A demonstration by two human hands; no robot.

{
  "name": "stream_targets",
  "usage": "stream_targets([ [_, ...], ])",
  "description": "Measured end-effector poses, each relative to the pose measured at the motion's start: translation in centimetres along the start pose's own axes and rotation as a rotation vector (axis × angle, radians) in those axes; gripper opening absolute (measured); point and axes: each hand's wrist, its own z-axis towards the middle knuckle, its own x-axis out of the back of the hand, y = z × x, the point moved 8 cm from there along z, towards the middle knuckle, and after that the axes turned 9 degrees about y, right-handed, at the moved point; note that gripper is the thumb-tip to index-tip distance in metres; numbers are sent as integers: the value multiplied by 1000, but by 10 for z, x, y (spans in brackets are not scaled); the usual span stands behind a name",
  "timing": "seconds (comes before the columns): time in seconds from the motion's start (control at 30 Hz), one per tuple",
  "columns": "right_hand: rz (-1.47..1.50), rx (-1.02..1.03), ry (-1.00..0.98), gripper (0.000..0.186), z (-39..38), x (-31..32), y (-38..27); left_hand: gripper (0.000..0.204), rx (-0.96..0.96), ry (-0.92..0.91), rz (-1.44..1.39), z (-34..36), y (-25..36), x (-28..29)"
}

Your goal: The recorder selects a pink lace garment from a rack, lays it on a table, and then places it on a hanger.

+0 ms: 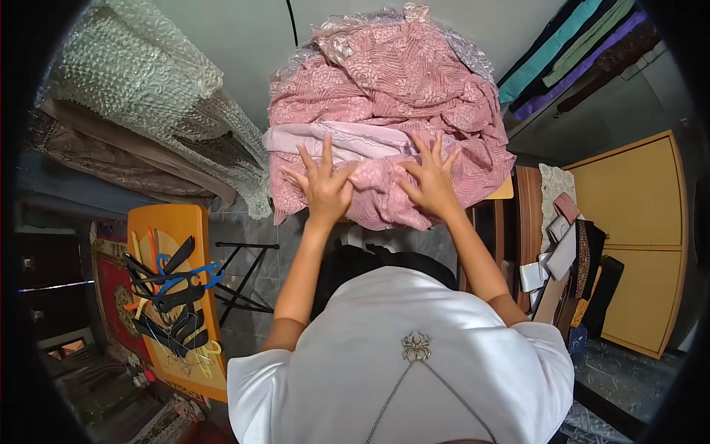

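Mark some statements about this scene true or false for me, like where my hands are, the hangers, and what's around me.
1. Your left hand and right hand are both on the pink fabric. True.
2. The hangers lie to your right. False: they lie on the orange table to your left.
3. A spider-shaped ornament shows against the white shirt. True.
4. Your right hand is clenched in a fist. False: its fingers are spread.
5. The yellow cabinet is on your right. True.
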Motion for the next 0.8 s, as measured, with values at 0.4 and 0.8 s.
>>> stream_targets([
  [0.4,-165,-1,882,19,82,152,22,29,30,218,81,134,-14,34],
  [0.8,34,-558,1056,38,-84,103,142,59,395,-142,101,16,-83,-21],
])
